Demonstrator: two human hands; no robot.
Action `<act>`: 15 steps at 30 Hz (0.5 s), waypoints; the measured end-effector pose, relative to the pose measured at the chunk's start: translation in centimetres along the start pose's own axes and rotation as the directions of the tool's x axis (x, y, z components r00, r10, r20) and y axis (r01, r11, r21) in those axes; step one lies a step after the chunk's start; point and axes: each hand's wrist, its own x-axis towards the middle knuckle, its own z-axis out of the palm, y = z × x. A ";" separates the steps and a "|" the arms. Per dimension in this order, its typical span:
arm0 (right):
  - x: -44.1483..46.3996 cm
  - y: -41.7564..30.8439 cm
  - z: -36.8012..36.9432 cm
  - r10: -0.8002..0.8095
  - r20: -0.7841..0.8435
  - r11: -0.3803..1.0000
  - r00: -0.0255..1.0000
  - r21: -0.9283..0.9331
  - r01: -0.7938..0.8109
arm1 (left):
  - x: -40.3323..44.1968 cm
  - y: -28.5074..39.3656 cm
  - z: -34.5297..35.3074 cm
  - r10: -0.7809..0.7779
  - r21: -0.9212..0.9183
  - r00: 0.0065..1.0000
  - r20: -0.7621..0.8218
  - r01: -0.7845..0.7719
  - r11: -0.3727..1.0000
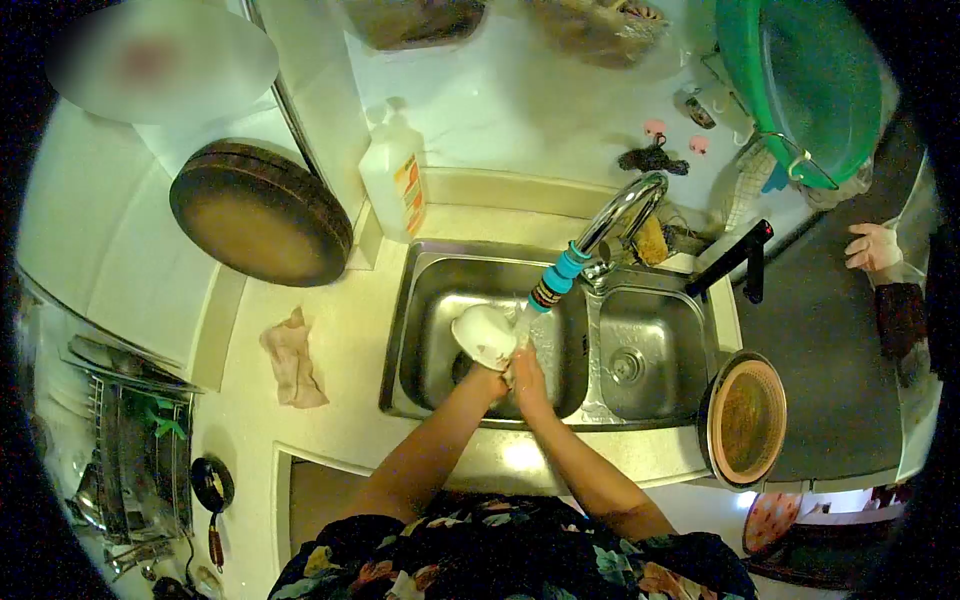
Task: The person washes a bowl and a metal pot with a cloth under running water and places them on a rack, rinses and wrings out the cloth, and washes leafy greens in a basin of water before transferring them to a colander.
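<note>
A white bowl (483, 336) is tilted over the large left basin of the steel sink (420, 330). My left hand (489, 381) grips it from below; the bowl hides most of the fingers. Right beside it, my right hand (526, 378) is closed at the bowl's right edge, with something pale by its fingers that I cannot make out. Just above that hand ends the blue nozzle (558, 275) of the chrome faucet (632, 200), and water appears to run from it onto the hands and bowl.
A crumpled cloth (293, 362) lies left of the sink. Behind it stand a white jug (393, 175) and a round brown-black pan (262, 215). A pot with a pinkish strainer (750, 420) sits at the right counter edge. A green basin (745, 70) hangs at upper right.
</note>
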 end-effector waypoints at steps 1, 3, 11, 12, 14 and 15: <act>-2.4 -3.1 0.7 -0.211 0.005 0.958 0.977 -0.199 0.208 | 0.4 -0.2 0.1 0.010 -0.002 1.000 -0.008 -0.010 1.000; -2.8 -6.7 0.4 -0.404 0.158 0.779 0.901 -0.456 0.430 | 0.9 -0.3 -0.3 -0.022 0.021 1.000 -0.007 0.022 1.000; 3.8 -5.0 -1.0 0.287 0.357 0.897 0.889 0.225 -0.380 | -2.4 -0.5 -0.2 0.125 0.217 0.986 -0.108 -0.099 0.971; 2.1 -6.6 0.0 0.372 0.278 0.854 0.886 0.273 -0.444 | -1.3 -0.3 -0.8 0.298 0.250 0.944 -0.140 -0.257 0.933; -2.0 -9.2 0.9 0.490 0.172 0.782 0.854 0.346 -0.519 | -0.5 0.8 0.8 0.616 0.650 0.757 -0.218 -0.358 0.670; -3.2 -8.0 0.7 0.521 0.145 0.758 0.841 0.374 -0.534 | -0.2 1.4 0.7 0.776 0.935 0.608 -0.169 -0.151 0.322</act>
